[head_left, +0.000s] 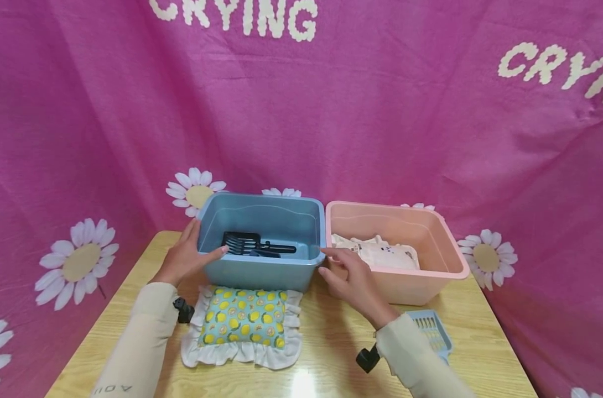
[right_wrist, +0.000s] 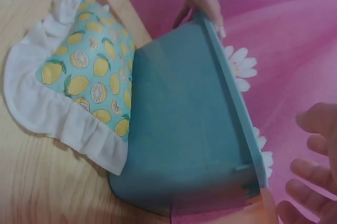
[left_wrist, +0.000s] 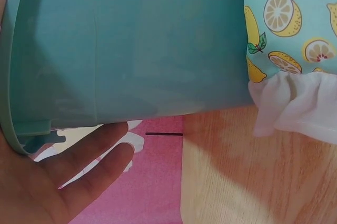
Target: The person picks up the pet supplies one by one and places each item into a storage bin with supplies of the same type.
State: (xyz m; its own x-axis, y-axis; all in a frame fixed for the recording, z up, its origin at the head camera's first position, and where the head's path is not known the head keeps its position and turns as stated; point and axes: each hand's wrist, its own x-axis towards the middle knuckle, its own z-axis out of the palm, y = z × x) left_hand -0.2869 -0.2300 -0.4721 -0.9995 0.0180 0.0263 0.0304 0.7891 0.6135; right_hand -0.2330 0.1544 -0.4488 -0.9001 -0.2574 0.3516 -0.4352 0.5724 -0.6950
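Note:
A blue plastic bin [head_left: 259,273] stands on the table with black slotted scoops [head_left: 276,248] lying inside. At its front left corner, my left hand [head_left: 179,258] holds the rim, the thumb over the front edge and the fingers along the outside of the end wall. My right hand [head_left: 355,284] is at the front right corner, index fingertip right at the rim. In the right wrist view its fingers [right_wrist: 310,195] are spread and grip nothing. A lemon-print cushion [head_left: 244,318] with a white frill lies before the bin, close against its front wall in the left wrist view.
A pink bin [head_left: 406,287] stands right beside the blue one, holding a pale frilled cushion [head_left: 391,257]. Partly behind my right sleeve lies a light blue slotted scoop [head_left: 436,329] on the wooden table [head_left: 326,342]. A magenta cloth [head_left: 371,121] hangs close behind both bins.

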